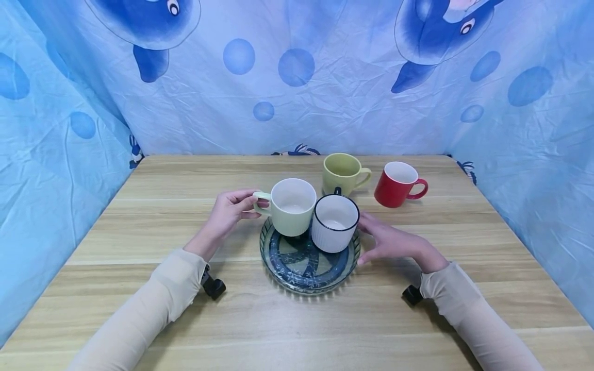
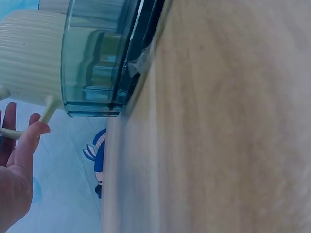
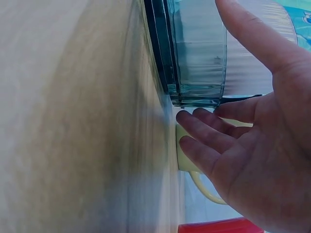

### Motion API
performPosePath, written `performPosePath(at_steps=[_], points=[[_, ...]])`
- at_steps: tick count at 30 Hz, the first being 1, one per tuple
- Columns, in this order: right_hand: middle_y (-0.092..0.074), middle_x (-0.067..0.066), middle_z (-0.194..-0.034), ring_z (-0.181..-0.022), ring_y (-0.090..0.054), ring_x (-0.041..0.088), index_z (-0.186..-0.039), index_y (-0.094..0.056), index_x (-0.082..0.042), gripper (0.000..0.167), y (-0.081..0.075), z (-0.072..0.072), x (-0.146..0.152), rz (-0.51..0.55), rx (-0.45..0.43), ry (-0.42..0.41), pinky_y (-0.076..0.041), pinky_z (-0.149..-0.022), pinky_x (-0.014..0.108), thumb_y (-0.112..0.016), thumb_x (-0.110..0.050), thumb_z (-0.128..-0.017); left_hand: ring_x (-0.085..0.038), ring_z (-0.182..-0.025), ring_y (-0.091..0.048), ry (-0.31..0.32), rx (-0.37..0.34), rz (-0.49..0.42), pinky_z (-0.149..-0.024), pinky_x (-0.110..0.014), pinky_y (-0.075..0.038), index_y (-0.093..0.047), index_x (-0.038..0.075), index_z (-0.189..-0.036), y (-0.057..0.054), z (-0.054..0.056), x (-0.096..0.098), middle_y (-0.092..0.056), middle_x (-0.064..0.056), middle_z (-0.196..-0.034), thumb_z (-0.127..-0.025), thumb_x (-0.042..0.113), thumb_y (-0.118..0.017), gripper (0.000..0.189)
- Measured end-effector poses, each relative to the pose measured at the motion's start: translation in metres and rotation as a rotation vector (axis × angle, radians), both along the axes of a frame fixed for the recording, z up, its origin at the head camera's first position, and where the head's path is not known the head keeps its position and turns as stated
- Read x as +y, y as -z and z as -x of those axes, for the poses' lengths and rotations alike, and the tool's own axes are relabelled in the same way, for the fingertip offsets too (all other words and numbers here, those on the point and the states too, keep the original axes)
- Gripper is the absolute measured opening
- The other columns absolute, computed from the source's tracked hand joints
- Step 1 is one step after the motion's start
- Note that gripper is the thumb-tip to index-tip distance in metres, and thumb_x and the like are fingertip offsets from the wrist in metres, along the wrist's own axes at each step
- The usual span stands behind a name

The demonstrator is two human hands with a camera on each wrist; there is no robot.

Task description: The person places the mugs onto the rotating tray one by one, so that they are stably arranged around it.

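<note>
The head view is bright and evenly lit, with soft shadows beneath the sleeves (image 1: 150, 299) and a pale sheen on the table (image 1: 287, 332). Both wrist views are dimmer, the nearby table blurred.

Saw glazed, ceramic-looking walls, ribbed outside and smooth within, on the pale green mug (image 1: 291, 212) and the white mug (image 1: 334, 226). Found smooth, glossy, ceramic-looking surfaces on the red mug (image 1: 392, 189) and a softer sheen on the olive mug (image 1: 337, 180). Could not tell glass from hard plastic in the round dish (image 1: 308, 282), transparent, shiny and fluted round the wall. Took the tabletop (image 1: 297, 332) for smooth, wood-grained board with a faint satin sheen, the backdrop (image 1: 343, 116) for thin, creased, slightly shiny printed cloth, and the sleeves (image 1: 158, 293) for matt, wrinkled fabric.
</note>
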State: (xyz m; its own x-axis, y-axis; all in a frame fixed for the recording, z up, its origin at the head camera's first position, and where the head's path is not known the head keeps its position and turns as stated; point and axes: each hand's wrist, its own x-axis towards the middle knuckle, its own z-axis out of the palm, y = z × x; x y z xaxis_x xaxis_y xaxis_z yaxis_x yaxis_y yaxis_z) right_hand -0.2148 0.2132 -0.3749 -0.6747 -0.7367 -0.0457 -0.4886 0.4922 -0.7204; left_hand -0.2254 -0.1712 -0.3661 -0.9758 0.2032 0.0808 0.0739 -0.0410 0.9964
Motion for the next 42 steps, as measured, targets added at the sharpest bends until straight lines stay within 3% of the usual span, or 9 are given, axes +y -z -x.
performPosePath(at_steps=[11,18,28,42], points=[[-0.027,0.008,-0.155,-0.145,-0.030,0.033,-0.155,-0.018,-0.017,0.106,0.001,0.000,0.000,0.004,-0.008,-0.006,-0.036,-0.114,0.052,-0.084,-0.033,-0.073,-0.006,-0.090,-0.070,0.033,-0.022,0.011,-0.076,-0.024,-0.061,-0.048,-0.016,-0.130,0.004,0.001,-0.001,-0.074,0.010,-0.088,-0.098,0.007,-0.053,0.039],[-0.023,0.007,-0.158,-0.146,-0.027,0.032,-0.156,-0.012,-0.019,0.110,0.001,0.001,0.001,0.017,-0.025,-0.004,-0.035,-0.115,0.054,-0.084,-0.032,-0.073,-0.009,-0.089,-0.071,0.043,-0.070,0.011,-0.079,-0.026,-0.061,-0.057,-0.008,-0.125,0.005,0.001,-0.001,-0.075,0.003,-0.092,-0.098,0.007,-0.054,0.031],[-0.025,0.007,-0.156,-0.146,-0.027,0.031,-0.155,-0.015,-0.016,0.108,0.002,0.002,0.000,0.027,-0.034,-0.009,-0.034,-0.116,0.054,-0.085,-0.028,-0.073,-0.007,-0.089,-0.071,0.089,-0.109,0.023,-0.084,-0.029,-0.060,-0.042,-0.015,-0.135,0.004,0.007,-0.003,-0.074,0.010,-0.089,-0.099,0.005,-0.052,0.043],[-0.024,0.006,-0.157,-0.145,-0.027,0.033,-0.155,-0.011,-0.019,0.109,-0.002,-0.002,-0.001,0.023,-0.076,0.013,-0.034,-0.115,0.056,-0.083,-0.030,-0.074,-0.015,-0.104,-0.068,0.223,-0.143,0.048,-0.098,-0.045,-0.053,-0.052,-0.008,-0.131,-0.004,0.015,-0.009,-0.072,0.005,-0.102,-0.100,0.009,-0.050,0.035]])
